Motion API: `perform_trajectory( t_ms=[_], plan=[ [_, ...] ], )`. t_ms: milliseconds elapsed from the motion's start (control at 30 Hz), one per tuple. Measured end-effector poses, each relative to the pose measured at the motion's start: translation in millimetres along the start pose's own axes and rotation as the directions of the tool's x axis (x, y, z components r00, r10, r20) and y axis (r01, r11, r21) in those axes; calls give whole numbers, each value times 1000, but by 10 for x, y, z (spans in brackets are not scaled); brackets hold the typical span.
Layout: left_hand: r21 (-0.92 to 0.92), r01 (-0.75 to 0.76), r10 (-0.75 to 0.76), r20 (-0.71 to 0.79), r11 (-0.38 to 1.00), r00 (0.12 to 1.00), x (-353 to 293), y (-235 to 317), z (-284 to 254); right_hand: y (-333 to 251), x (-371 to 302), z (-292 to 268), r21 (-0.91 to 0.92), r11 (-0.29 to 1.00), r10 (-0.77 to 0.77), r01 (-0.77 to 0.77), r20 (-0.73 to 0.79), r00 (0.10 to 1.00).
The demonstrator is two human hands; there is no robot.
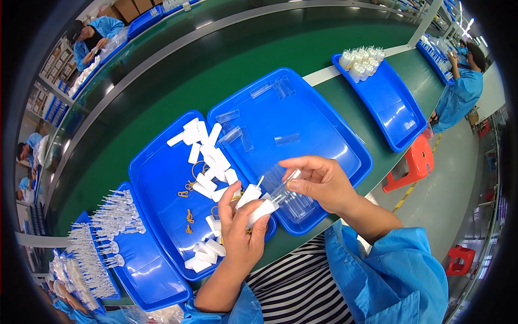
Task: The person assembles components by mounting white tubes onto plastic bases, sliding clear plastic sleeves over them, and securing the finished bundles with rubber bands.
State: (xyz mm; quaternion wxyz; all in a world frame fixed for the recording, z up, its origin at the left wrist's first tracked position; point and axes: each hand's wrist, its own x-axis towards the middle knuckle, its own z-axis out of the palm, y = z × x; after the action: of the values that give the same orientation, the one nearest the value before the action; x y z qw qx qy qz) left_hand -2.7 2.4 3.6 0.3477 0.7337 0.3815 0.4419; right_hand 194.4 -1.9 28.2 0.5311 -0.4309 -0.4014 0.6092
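Observation:
My left hand [240, 232] is closed around two small white rectangular pieces with thin stems, a nearer white piece [261, 212] and one behind it. My right hand [324, 182] pinches a clear tube [281, 190] between thumb and fingers, its end meeting the stem of the nearer white piece. Whether the stem is inside the tube, I cannot tell. Beneath the hands, more clear tubes [298, 207] lie in a blue tray [318, 121]. Left of it, a second blue tray [152, 167] holds many white pieces [216, 159] and yellow-brown rubber bands [189, 218].
At the left, a blue tray [145, 267] holds clear stemmed parts [116, 213]. On the right, another blue tray [396, 105] has grouped white-and-clear pieces [361, 62] at its far end. Red stools [418, 162] stand beside the green table. Co-workers [464, 86] in blue sit along the line.

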Motion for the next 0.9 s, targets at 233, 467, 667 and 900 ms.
perform_trajectory(
  t_ms=[233, 467, 667, 900],
  plan=[
    [46, 9, -9, -4, 999, 1000, -2, 6, 7, 58, -7, 19, -194, 977, -85, 89, 25, 996],
    [68, -1, 2, -13, 998, 1000, 9, 10, 4, 44, -17, 73, -104, 992, -67, 67, 4, 998],
    [25, 61, -61, -1, 998, 998, 3, 35, 11, 87, 11, 75, 125, 991, 43, -45, 21, 999],
    [-71, 138, -140, -26, 988, 990, -13, 1, 0, 114, -34, 161, -62, 998, -30, 31, 6, 1000]
  ],
)
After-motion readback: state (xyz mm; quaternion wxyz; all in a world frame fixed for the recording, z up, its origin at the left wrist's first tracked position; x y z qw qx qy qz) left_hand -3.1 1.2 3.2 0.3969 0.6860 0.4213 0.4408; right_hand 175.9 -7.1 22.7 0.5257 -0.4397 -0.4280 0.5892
